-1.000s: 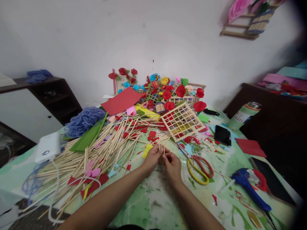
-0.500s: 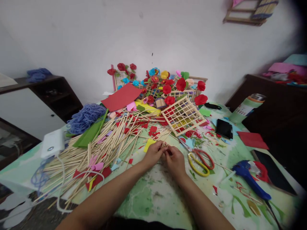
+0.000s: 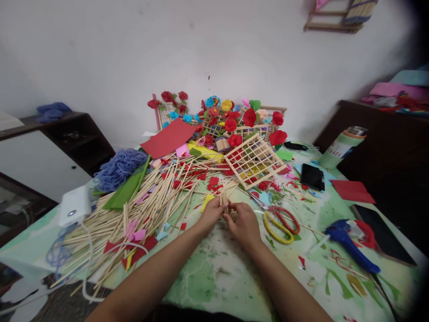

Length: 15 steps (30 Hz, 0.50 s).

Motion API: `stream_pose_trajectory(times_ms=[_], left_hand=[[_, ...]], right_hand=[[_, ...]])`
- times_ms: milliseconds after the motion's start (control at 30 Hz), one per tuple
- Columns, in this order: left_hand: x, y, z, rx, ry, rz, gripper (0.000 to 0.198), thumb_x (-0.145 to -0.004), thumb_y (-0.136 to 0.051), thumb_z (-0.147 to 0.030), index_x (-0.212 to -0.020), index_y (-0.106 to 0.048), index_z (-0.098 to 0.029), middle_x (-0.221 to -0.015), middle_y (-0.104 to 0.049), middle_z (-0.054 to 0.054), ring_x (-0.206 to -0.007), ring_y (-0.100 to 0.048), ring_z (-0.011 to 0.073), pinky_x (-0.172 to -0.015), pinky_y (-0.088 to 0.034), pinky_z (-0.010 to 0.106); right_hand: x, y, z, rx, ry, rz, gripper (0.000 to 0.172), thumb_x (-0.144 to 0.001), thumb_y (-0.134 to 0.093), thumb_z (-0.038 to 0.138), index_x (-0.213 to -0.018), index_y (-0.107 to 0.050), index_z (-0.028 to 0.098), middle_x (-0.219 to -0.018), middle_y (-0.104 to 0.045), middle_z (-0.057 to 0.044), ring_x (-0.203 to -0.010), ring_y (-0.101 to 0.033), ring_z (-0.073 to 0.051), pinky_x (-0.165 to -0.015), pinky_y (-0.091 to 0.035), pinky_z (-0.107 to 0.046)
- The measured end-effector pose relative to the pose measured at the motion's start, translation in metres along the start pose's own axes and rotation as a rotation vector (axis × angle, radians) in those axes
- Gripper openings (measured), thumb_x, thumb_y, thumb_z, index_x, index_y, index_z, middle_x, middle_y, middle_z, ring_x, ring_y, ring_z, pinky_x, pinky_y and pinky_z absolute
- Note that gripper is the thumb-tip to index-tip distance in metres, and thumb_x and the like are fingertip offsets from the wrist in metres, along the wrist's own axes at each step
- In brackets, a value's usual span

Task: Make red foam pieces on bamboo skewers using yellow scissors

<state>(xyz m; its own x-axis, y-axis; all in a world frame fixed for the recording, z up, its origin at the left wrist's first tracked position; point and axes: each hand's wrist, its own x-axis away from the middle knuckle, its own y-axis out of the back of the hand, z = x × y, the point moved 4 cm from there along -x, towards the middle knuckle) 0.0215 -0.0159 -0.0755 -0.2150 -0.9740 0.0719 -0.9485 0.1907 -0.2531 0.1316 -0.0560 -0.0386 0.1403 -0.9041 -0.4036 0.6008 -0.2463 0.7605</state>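
Near the middle of the table, my left hand [image 3: 214,212] is closed around a small bundle of short wooden sticks [image 3: 223,198], whose tops stick up above the fingers. My right hand [image 3: 243,222] meets it from the right, fingers curled, with thumb and fingertips pinching at the same bundle. The lower ends of the sticks are hidden by the hands. A yellow paper piece [image 3: 208,202] lies just behind my left hand. Scissors [image 3: 279,224] with red and yellow handles rest to the right of my right hand.
Loose wooden sticks [image 3: 161,197] spread over the left, beside blue yarn [image 3: 121,170] and a white power bank [image 3: 75,206]. A stick lattice [image 3: 254,161] and paper flowers [image 3: 250,117] stand behind. At right are a blue glue gun [image 3: 351,248], a phone [image 3: 312,177] and a bottle [image 3: 343,147].
The stick bundle now stands upright and shows above my left fingers; before, it was mostly hidden between both hands. My right fingers have shifted slightly. The camera view has moved a little.
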Motion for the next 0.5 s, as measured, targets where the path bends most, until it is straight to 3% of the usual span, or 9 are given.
stream_pose_trajectory(times_ms=[100,200,367,500], left_hand=[[0.006,-0.008,-0.001,0.194,0.116,0.089,0.030,-0.066,-0.067,-0.034,-0.086,-0.058,-0.012,-0.075,-0.061,0.005,-0.066,-0.056,0.0132,-0.063,-0.041,0.023],[0.013,-0.017,0.000,0.240,0.197,0.214,0.030,-0.063,-0.070,-0.030,-0.083,-0.060,-0.010,-0.072,-0.061,0.006,-0.065,-0.056,0.0132,-0.062,-0.041,0.023],[0.018,-0.022,0.001,0.245,0.266,0.248,0.030,-0.059,-0.074,-0.027,-0.078,-0.061,-0.009,-0.067,-0.061,0.005,-0.057,-0.054,0.0113,-0.055,-0.039,0.020],[0.018,-0.022,-0.001,0.285,0.288,0.224,0.028,-0.058,-0.075,-0.026,-0.075,-0.061,-0.009,-0.064,-0.061,0.005,-0.053,-0.054,0.0101,-0.052,-0.039,0.019]], right_hand=[[-0.001,0.004,0.004,0.020,0.129,-0.072,0.069,-0.064,-0.067,0.038,-0.123,-0.040,0.014,-0.120,-0.048,-0.016,-0.113,-0.041,-0.030,-0.093,-0.033,-0.045],[-0.003,-0.001,0.000,0.050,0.190,-0.012,0.104,-0.057,-0.071,0.042,-0.138,-0.014,0.012,-0.138,-0.028,-0.019,-0.127,-0.025,-0.033,-0.101,-0.023,-0.050],[-0.002,-0.013,-0.011,-0.030,0.220,0.164,0.120,-0.049,-0.077,0.043,-0.140,-0.003,0.015,-0.135,-0.034,-0.019,-0.123,-0.033,-0.033,-0.099,-0.027,-0.051],[-0.002,-0.017,-0.013,-0.112,0.269,0.157,0.127,-0.046,-0.081,0.038,-0.140,0.001,0.015,-0.133,-0.037,-0.020,-0.121,-0.036,-0.031,-0.099,-0.031,-0.047]])
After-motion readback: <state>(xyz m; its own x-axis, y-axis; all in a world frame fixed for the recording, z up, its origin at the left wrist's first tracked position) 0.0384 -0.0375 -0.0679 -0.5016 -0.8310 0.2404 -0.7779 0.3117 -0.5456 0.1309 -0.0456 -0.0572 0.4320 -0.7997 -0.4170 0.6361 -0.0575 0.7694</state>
